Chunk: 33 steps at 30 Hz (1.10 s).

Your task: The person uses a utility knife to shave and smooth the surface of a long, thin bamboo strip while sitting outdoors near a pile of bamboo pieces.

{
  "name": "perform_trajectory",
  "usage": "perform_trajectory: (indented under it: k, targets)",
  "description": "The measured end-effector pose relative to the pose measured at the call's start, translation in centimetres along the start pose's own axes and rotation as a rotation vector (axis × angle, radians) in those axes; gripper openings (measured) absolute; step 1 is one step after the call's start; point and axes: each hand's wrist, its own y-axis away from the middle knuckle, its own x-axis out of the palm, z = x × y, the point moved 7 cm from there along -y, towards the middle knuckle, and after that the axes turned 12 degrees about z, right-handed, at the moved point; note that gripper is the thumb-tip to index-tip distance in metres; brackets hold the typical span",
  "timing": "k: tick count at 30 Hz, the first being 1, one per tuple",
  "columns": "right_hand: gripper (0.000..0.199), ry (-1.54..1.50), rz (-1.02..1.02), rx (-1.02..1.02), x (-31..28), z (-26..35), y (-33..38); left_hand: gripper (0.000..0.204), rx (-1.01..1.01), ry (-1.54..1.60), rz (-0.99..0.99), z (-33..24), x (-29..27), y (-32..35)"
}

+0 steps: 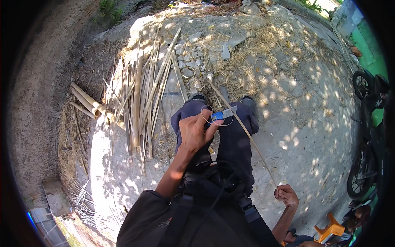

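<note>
My left hand (194,131) is closed on a knife with a blue handle (217,116) and a short, broad grey blade (230,112). A thin pale loop rings the fingers and the handle. The blade lies at a long, thin bamboo strip (252,139); whether it cuts into it I cannot tell. That strip slants from the ground beyond my feet, across my right leg, down to my right hand (286,195). My right hand is closed round its near end, off to the right of my body.
Many split bamboo strips (138,96) lie piled at the left, beside thicker bamboo poles (87,101). Curly shavings (247,70) and stones (226,52) cover the ground ahead. Motorbikes (364,171) stand at the right, with an orange chair (330,227) and a person (358,216) lower down.
</note>
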Motion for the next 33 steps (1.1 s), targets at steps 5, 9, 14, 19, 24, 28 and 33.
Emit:
perform_trajectory:
  k: [5,9,14,19,24,28,33]
  targets:
    - [0.047,-0.079,-0.006,0.024,-2.5,-2.9,2.1,0.035,0.036,-0.006,-0.031,-0.5,0.0,-0.1]
    - [0.047,-0.149,-0.024,0.002,-4.9,-5.3,4.4,0.034,0.007,-0.013,0.040,-0.8,-0.2,-0.3]
    - [0.046,-0.121,-0.022,-0.006,-5.7,-6.1,4.2,0.032,0.008,-0.001,0.044,-0.7,0.3,-0.4]
    - [0.045,-0.062,0.018,0.070,-3.8,-3.3,1.4,0.029,0.004,0.110,-0.003,0.0,-0.2,-0.2]
    - [0.048,0.052,0.040,0.025,-3.0,0.2,-0.5,0.030,-0.032,0.177,0.019,0.3,-0.5,0.2]
    - [0.040,0.248,0.022,0.029,-1.3,3.9,-2.2,0.026,-0.088,0.270,0.006,0.6,-1.0,-0.3]
    - [0.033,0.398,0.088,-0.041,2.1,7.2,-5.8,0.019,-0.175,0.357,0.076,1.8,-1.6,-0.4]
